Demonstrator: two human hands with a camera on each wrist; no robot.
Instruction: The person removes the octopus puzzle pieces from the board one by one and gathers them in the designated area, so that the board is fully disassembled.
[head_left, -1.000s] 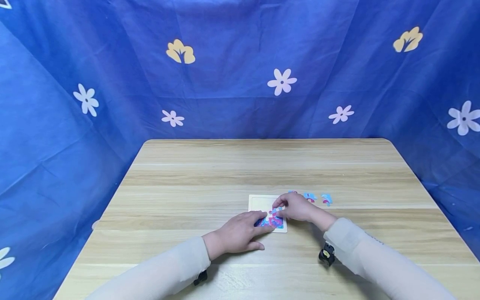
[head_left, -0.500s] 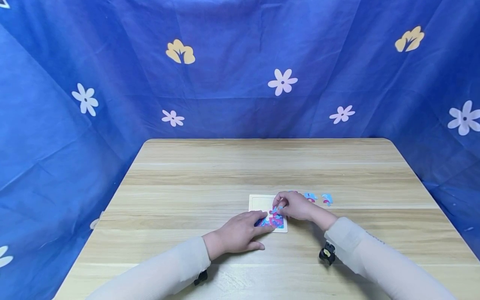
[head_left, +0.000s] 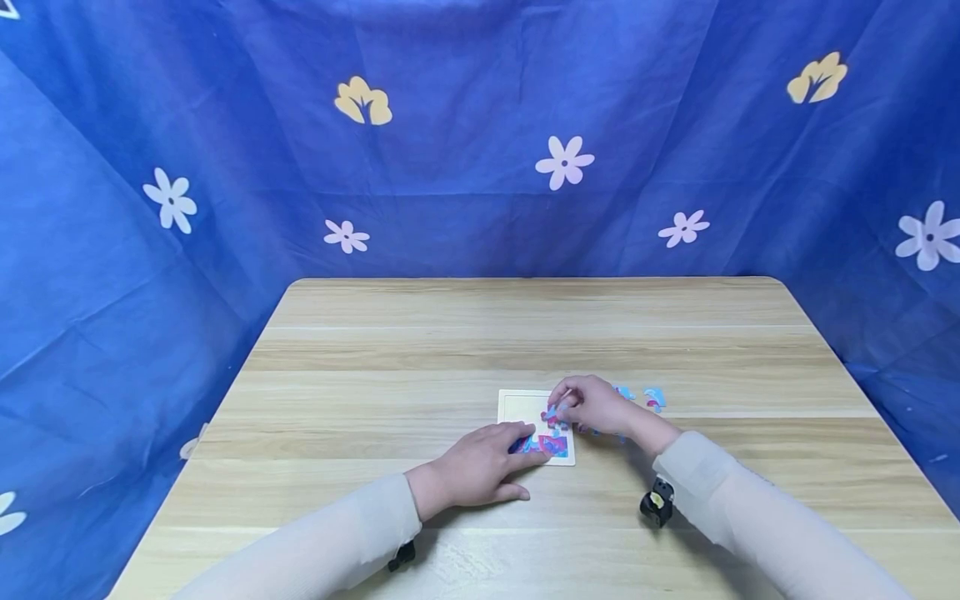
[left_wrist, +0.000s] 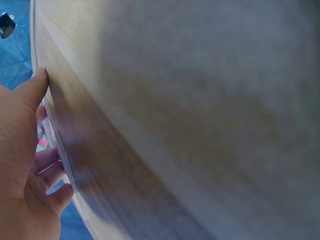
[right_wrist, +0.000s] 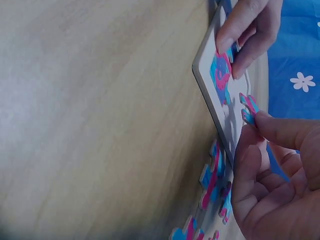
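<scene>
A shallow puzzle board (head_left: 519,402) with a pale frame lies on the table, its near part filled with blue and pink pieces. My left hand (head_left: 474,468) rests on the board's near left part with fingers extended over the fitted pieces (right_wrist: 221,75). Between thumb and fingers, my right hand (head_left: 596,408) pinches a blue and pink jigsaw piece (right_wrist: 248,107). In the right wrist view this piece is tilted and held close over the bare part of the board. The left wrist view shows the left hand (left_wrist: 22,145) mostly from the side, with the board largely hidden.
Several loose jigsaw pieces (right_wrist: 209,180) lie on the wooden table (head_left: 420,350) to the right of the board, partly under the right forearm. Another loose piece (head_left: 654,398) lies farther right. A blue flowered cloth (head_left: 465,167) hangs behind the table.
The right hand has drawn the pinched jigsaw piece up and slightly away from the fitted pieces. More loose pieces now show beneath the right wrist. My left hand has stayed in place.
</scene>
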